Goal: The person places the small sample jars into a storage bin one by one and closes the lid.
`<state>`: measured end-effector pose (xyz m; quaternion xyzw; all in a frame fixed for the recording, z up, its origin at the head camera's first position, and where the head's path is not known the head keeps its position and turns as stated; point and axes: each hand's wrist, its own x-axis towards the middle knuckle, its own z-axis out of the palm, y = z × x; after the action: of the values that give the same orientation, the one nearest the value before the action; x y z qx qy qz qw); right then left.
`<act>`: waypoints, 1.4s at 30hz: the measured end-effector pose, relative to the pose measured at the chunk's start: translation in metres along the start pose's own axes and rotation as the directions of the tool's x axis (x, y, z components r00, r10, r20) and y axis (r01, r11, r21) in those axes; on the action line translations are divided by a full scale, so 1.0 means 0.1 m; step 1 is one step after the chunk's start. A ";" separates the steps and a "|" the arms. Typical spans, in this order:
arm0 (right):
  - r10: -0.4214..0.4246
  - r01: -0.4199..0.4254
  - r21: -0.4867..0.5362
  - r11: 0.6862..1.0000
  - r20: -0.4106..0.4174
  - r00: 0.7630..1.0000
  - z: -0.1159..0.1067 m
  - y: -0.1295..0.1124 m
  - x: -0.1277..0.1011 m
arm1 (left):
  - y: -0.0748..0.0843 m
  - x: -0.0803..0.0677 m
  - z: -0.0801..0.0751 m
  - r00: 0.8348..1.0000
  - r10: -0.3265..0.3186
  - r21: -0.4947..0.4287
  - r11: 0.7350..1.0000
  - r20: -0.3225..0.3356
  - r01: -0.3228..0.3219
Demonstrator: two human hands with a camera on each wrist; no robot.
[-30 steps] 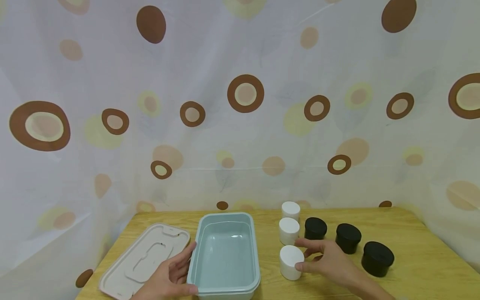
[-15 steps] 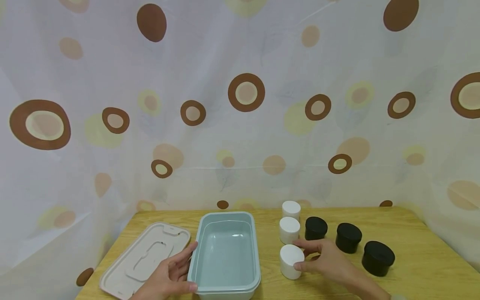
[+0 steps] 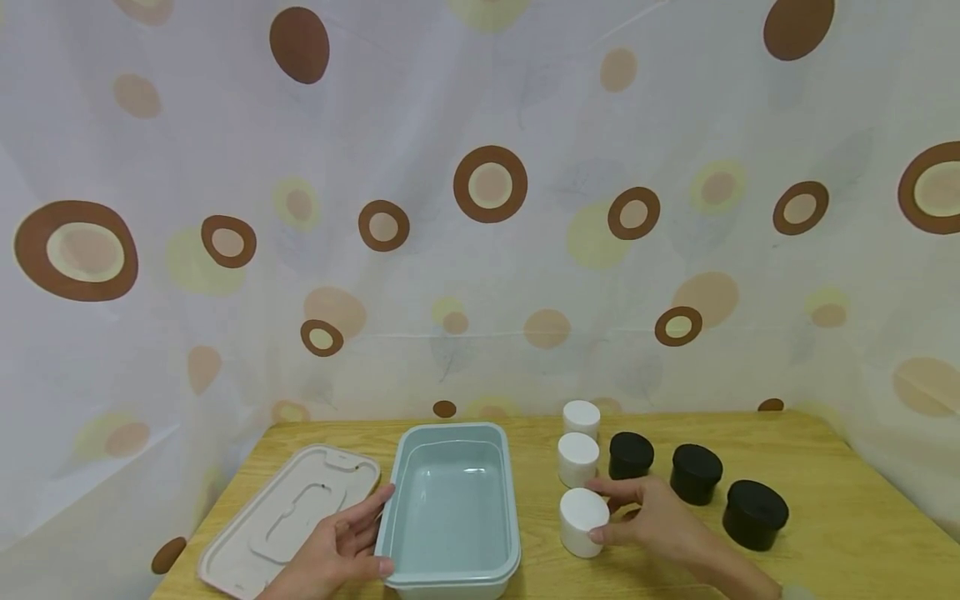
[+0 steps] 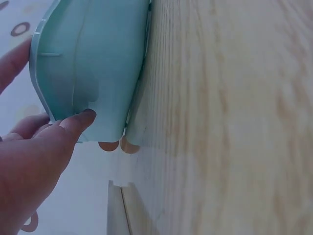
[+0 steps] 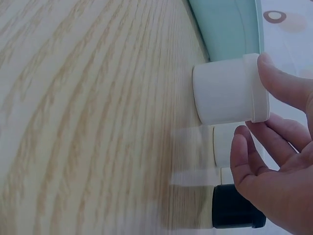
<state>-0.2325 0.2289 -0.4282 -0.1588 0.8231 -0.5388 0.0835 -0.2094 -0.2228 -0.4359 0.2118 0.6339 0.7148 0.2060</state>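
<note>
My left hand is at the front-left corner of a pale blue-green plastic bin. The thumb lies on its near rim and the fingers touch its left wall, gripping round the corner. In the left wrist view, fingertips press the outer wall of the bin. Right of the bin, my right hand pinches the nearest white lidded jar between thumb and fingers. The right wrist view shows the thumb on the jar's rim; the jar is upright. Nothing shows inside the bin.
Two more white jars line up behind the held one. Several black lidded pots run diagonally to the right. Left of the bin lies a flat, light-coloured lid. Beyond the wooden table hangs a patterned curtain.
</note>
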 end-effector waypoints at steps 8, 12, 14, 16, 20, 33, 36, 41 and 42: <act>0.005 -0.005 -0.016 1.000 -0.013 1.000 -0.01 0.02 -0.01 | 0.00 0.01 -0.01 1.000 -0.021 -0.006 1.000 -0.008 0.021; 0.017 -0.017 -0.031 0.999 -0.015 1.000 -0.03 0.04 -0.01 | 0.00 0.02 -0.01 0.999 -0.030 -0.004 1.000 -0.016 0.030; 0.018 -0.018 -0.029 0.999 -0.007 1.000 -0.02 0.04 -0.01 | 0.00 0.02 -0.01 0.999 -0.029 -0.004 1.000 -0.014 0.029; 0.016 -0.016 -0.022 1.000 -0.001 1.000 -0.02 0.05 0.00 | 0.00 0.02 -0.01 1.000 -0.024 -0.005 1.000 -0.011 0.024; 0.021 -0.021 -0.020 1.000 -0.008 1.000 -0.01 0.06 0.01 | -0.01 0.02 -0.02 1.000 -0.016 -0.011 1.000 0.001 0.016; -0.016 0.016 0.013 1.000 -0.004 1.000 -0.11 -0.32 0.12 | 0.01 0.01 -0.01 1.000 -0.023 -0.010 1.000 0.005 0.023; -0.035 0.035 0.010 0.999 -0.003 0.999 -0.13 -0.52 0.22 | 0.01 0.00 -0.01 0.999 -0.034 -0.021 0.999 0.010 0.034; -0.084 0.084 -0.008 0.996 -0.017 0.996 -0.07 -0.82 0.40 | 0.01 0.00 0.00 0.999 -0.047 -0.035 0.998 0.011 0.047; -0.093 0.093 -0.008 0.996 -0.016 0.996 -0.05 -0.86 0.44 | 0.01 0.00 0.00 0.999 -0.050 -0.037 0.998 0.008 0.050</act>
<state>-0.2605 0.1860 -0.3460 -0.1927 0.8174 -0.5405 0.0510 -0.2099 -0.2227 -0.4347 0.1945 0.6247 0.7204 0.2301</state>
